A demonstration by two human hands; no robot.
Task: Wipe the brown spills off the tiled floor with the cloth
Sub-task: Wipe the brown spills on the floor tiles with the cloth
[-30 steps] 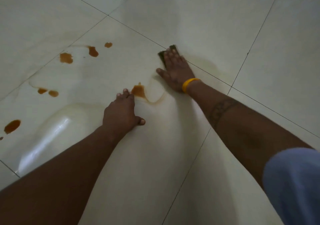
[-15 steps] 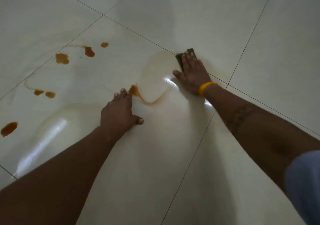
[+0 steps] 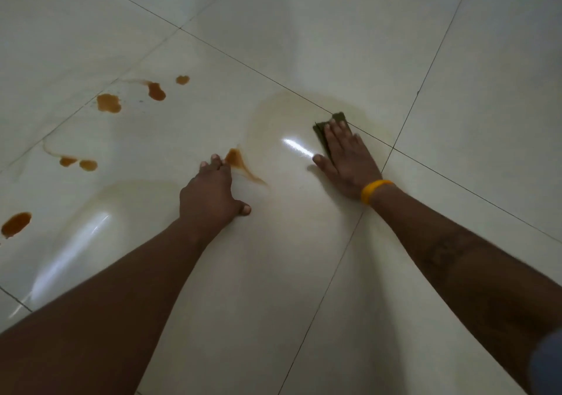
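My right hand lies flat with straight fingers on a dark folded cloth, pressing it to the pale tiled floor; only the cloth's far edge shows. My left hand rests on the floor, fingers bent, propping me. A brown spill streak sits just beyond its fingertips. More brown spots lie to the left: a pair, a blob, another blob, a small dot and one at the left edge. A faint wet smear spreads left of the cloth.
Dark grout lines cross under and to the right of my right hand. A second wiped wet patch shines by my left forearm. A yellow band circles my right wrist.
My right hand has slid the cloth to the right, away from the spill near my left hand, thinning that spill to a streak and leaving a wet smear. My left hand stayed put.
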